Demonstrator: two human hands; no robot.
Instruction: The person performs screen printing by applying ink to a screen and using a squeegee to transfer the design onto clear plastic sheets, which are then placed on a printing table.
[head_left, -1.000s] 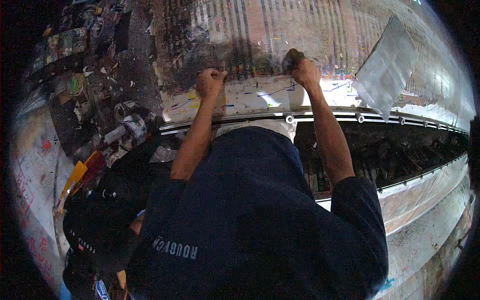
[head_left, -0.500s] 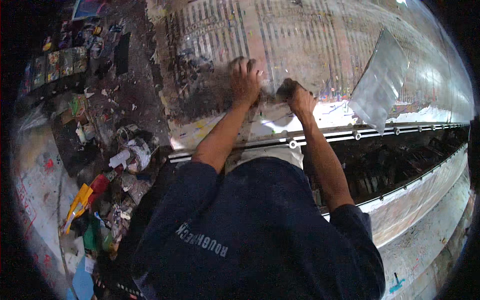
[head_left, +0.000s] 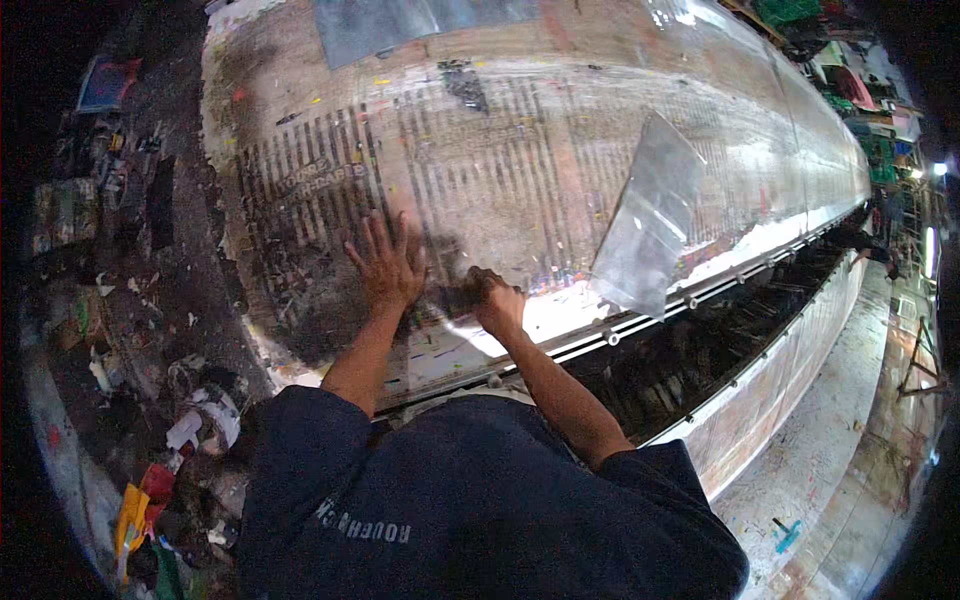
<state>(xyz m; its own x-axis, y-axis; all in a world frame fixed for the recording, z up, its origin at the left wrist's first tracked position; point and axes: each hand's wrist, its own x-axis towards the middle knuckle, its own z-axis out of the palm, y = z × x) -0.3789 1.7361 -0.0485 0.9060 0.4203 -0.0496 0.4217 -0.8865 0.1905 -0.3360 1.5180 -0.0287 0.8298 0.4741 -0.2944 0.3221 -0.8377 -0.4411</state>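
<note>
My left hand lies with fingers spread on the long, stained work surface, over an area printed with dark stripes. To its right, near the white strip along the near edge, my right hand is closed on a small dark object, too dim to name exactly, held down at the surface. A translucent grey sheet lies slanted right of both hands.
Cluttered dark bench at left, with red and yellow items. A metal rail and dark trough run along the near edge. Another grey sheet lies at the back. A metal stand is at far right.
My left hand has gone from closed to spread flat further onto the surface. My right hand keeps the dark object. The view has tilted up, showing more of the surface and the far right.
</note>
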